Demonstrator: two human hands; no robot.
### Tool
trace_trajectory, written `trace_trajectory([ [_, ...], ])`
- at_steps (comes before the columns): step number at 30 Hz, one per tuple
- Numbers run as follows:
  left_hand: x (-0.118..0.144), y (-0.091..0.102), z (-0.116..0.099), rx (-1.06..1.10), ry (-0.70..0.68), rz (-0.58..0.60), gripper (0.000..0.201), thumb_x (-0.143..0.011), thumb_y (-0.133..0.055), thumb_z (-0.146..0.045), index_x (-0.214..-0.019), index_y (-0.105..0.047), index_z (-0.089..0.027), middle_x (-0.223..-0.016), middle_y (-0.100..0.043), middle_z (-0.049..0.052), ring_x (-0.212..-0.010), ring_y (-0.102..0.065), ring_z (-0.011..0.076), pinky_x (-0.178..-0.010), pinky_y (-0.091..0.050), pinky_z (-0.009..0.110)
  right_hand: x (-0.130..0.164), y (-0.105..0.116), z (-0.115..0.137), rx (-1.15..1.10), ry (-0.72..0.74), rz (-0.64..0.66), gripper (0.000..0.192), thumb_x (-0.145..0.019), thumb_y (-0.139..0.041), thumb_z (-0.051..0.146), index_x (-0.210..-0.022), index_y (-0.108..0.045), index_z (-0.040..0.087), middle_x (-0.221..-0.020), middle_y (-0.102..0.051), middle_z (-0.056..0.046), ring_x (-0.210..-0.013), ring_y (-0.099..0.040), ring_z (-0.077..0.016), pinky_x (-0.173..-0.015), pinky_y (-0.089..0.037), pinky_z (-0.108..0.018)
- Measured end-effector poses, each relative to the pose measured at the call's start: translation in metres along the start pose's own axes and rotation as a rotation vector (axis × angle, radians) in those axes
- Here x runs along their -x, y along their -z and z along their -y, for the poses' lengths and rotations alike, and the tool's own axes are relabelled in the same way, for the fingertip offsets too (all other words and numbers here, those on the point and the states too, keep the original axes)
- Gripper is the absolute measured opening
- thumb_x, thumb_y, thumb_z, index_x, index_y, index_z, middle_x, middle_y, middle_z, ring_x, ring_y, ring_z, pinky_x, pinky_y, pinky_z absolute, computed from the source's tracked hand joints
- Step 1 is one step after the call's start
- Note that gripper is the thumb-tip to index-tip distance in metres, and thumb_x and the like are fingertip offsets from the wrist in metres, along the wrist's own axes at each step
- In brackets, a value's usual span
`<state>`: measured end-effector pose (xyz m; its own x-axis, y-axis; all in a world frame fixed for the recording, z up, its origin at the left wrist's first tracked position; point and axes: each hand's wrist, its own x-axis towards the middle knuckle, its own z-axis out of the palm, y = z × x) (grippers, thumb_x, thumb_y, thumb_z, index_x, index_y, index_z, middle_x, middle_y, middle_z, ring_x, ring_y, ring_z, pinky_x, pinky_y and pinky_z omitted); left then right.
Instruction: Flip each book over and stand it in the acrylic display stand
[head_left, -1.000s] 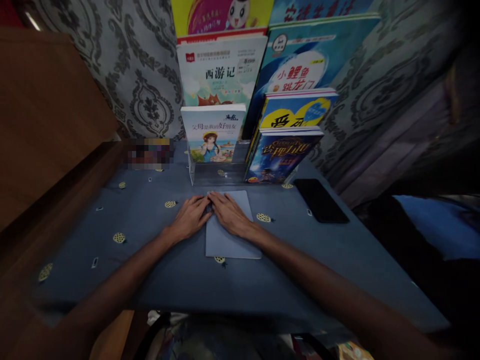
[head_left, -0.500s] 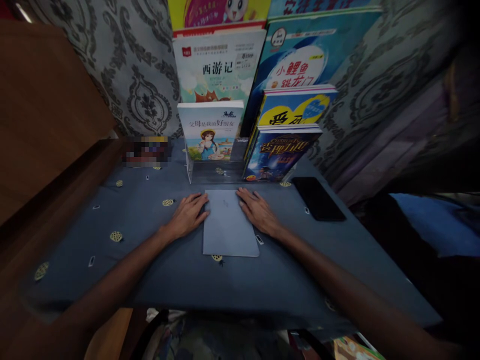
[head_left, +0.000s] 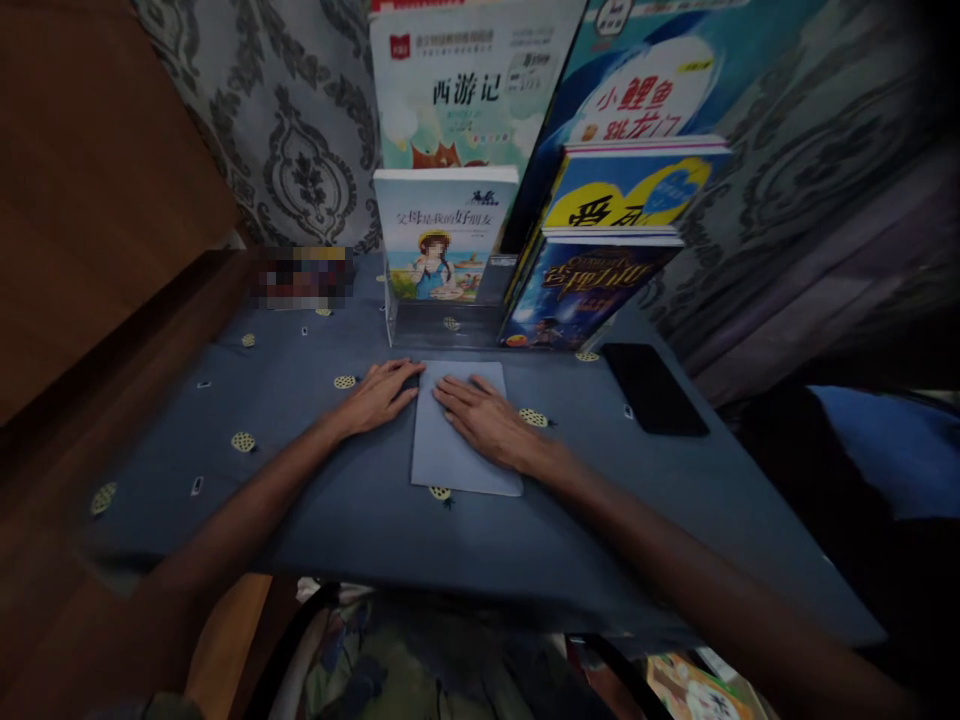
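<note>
A plain pale blue-grey notebook (head_left: 450, 455) lies closed and flat on the dark blue patterned tablecloth (head_left: 315, 520). Across its upper part rests my right hand (head_left: 484, 415), palm down with the fingers stretched toward the left edge. My left hand (head_left: 381, 393) lies flat on the cloth at the notebook's left side, its fingertips at the upper left corner. Neither hand grasps anything. Part of the cover is hidden beneath the right hand.
Behind the notebook, a clear stand (head_left: 442, 325) holds several upright books, among them a white-covered book (head_left: 442, 235) and a dark blue book (head_left: 585, 295). A black phone (head_left: 655, 390) lies to the right. A blurred item (head_left: 300, 278) sits at the back left.
My right hand has moved left from the notebook's right edge onto its cover. My left hand stays by the left edge. The view has shifted slightly.
</note>
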<state>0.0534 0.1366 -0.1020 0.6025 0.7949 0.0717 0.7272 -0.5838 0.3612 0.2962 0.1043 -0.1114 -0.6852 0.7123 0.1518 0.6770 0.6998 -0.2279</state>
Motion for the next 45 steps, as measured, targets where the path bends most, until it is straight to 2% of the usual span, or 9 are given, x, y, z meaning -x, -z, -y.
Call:
trace_trajectory([
  [5,0.0,-0.006,0.004,-0.005,-0.018,-0.038,0.046,-0.103,-0.03,-0.027,-0.146,-0.044,-0.018,-0.148,-0.053,0.011,-0.143,-0.04,0.0246,-0.114,-0.035,0.046,-0.002,-0.01,0.02,-0.067,0.113,0.0,0.044,-0.103,-0.04,0.026,-0.144,-0.053,0.017,-0.153,-0.05,-0.012,-0.147,-0.039,-0.0244,-0.122,-0.031,-0.052],
  [8,0.0,-0.007,0.006,-0.007,-0.02,-0.039,0.045,-0.102,-0.033,-0.027,-0.146,-0.045,-0.021,-0.149,-0.053,0.009,-0.144,-0.04,0.0245,-0.114,-0.035,0.045,0.009,-0.012,0.029,-0.147,0.173,-0.001,0.042,-0.104,-0.042,0.029,-0.143,-0.055,0.024,-0.151,-0.053,-0.007,-0.146,-0.04,-0.0225,-0.122,-0.032,-0.051],
  [14,0.001,-0.009,0.003,-0.033,-0.019,-0.033,0.048,-0.102,-0.042,-0.037,-0.146,-0.046,-0.017,-0.149,-0.052,0.012,-0.145,-0.037,0.0284,-0.114,-0.033,0.046,0.036,-0.011,0.049,-0.248,0.256,0.019,0.041,-0.105,-0.042,0.029,-0.145,-0.053,0.024,-0.15,-0.054,-0.005,-0.148,-0.036,-0.0209,-0.123,-0.031,-0.049],
  [19,0.004,-0.003,-0.003,-0.053,-0.033,0.045,0.064,-0.099,-0.045,-0.056,-0.151,-0.039,-0.019,-0.157,-0.044,0.012,-0.15,-0.029,0.0304,-0.116,-0.028,0.048,0.052,-0.014,0.06,-0.252,0.287,0.038,0.044,-0.106,-0.041,0.03,-0.149,-0.048,0.023,-0.152,-0.052,-0.007,-0.148,-0.036,-0.0193,-0.124,-0.029,-0.047],
  [23,0.006,0.002,-0.004,-0.07,-0.042,0.145,0.09,-0.089,-0.052,-0.072,-0.157,-0.029,-0.018,-0.164,-0.031,0.013,-0.153,-0.02,0.0335,-0.119,-0.022,0.048,0.057,-0.016,0.064,-0.236,0.28,0.065,0.048,-0.106,-0.043,0.031,-0.153,-0.041,0.024,-0.156,-0.046,-0.005,-0.149,-0.033,-0.0183,-0.125,-0.028,-0.045],
  [28,0.006,0.003,-0.002,-0.091,-0.063,0.18,0.102,-0.082,-0.055,-0.078,-0.159,-0.024,-0.018,-0.165,-0.025,0.016,-0.154,-0.017,0.0341,-0.12,-0.019,0.047,0.062,-0.01,0.066,-0.229,0.254,0.07,0.055,-0.103,-0.05,0.032,-0.155,-0.036,0.025,-0.158,-0.042,-0.006,-0.149,-0.034,-0.0186,-0.126,-0.027,-0.044],
  [32,0.005,0.003,-0.001,-0.091,-0.071,0.19,0.104,-0.082,-0.055,-0.079,-0.159,-0.022,-0.019,-0.165,-0.024,0.016,-0.155,-0.016,0.0333,-0.12,-0.018,0.047,0.071,-0.005,0.059,-0.217,0.214,0.051,0.062,-0.102,-0.052,0.035,-0.158,-0.029,0.024,-0.161,-0.037,-0.009,-0.15,-0.031,-0.0208,-0.125,-0.028,-0.046],
  [38,0.005,0.001,0.0,-0.081,-0.065,0.178,0.107,-0.079,-0.056,-0.082,-0.159,-0.024,-0.019,-0.165,-0.025,0.017,-0.154,-0.017,0.0338,-0.12,-0.019,0.049,0.082,-0.001,0.029,-0.193,0.074,0.027,0.065,-0.103,-0.045,0.044,-0.161,-0.021,0.024,-0.164,-0.031,-0.01,-0.151,-0.028,-0.0234,-0.125,-0.028,-0.049],
  [45,0.006,0.001,0.002,-0.081,-0.075,0.179,0.106,-0.08,-0.054,-0.082,-0.159,-0.022,-0.021,-0.165,-0.025,0.016,-0.154,-0.017,0.034,-0.12,-0.018,0.05,0.066,0.002,-0.011,-0.159,-0.021,0.028,0.065,-0.104,-0.036,0.051,-0.16,-0.025,0.019,-0.165,-0.026,-0.013,-0.153,-0.023,-0.026,-0.126,-0.022,-0.052],
])
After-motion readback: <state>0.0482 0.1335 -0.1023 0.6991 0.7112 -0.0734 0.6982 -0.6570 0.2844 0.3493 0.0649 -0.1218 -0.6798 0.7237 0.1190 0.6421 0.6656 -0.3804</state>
